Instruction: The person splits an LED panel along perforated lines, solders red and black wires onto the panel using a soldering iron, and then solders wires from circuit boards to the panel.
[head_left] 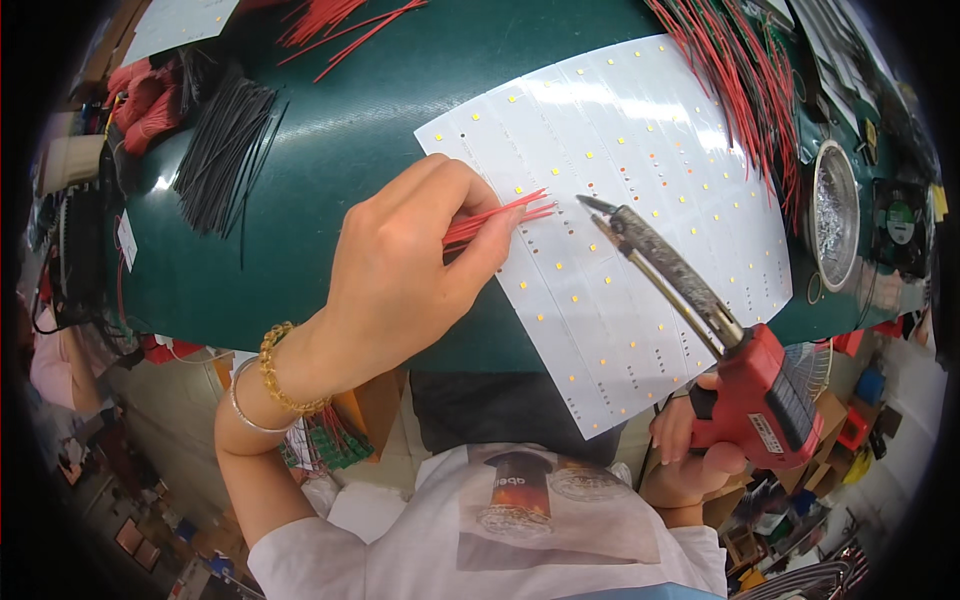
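A small bundle of red wires (478,228) is pinched in my left hand (395,265), their tips pointing right over a white LED circuit board panel (640,290). Yellow and orange chips dot the panel in rows. My right hand (690,450) is wrapped round the grip of a red soldering gun (765,400), beside the panel's near right edge. The gun's dark tip hovers just right of the wire ends, apart from them. Part of my right hand is hidden behind the gun.
Black wires (228,145) lie in a pile on the green table mat (330,120) at the left. Loose red wires (340,25) rest at the far edge, and a red and black wire heap (735,90) overlaps the panel. A round metal dish (835,215) stands at right.
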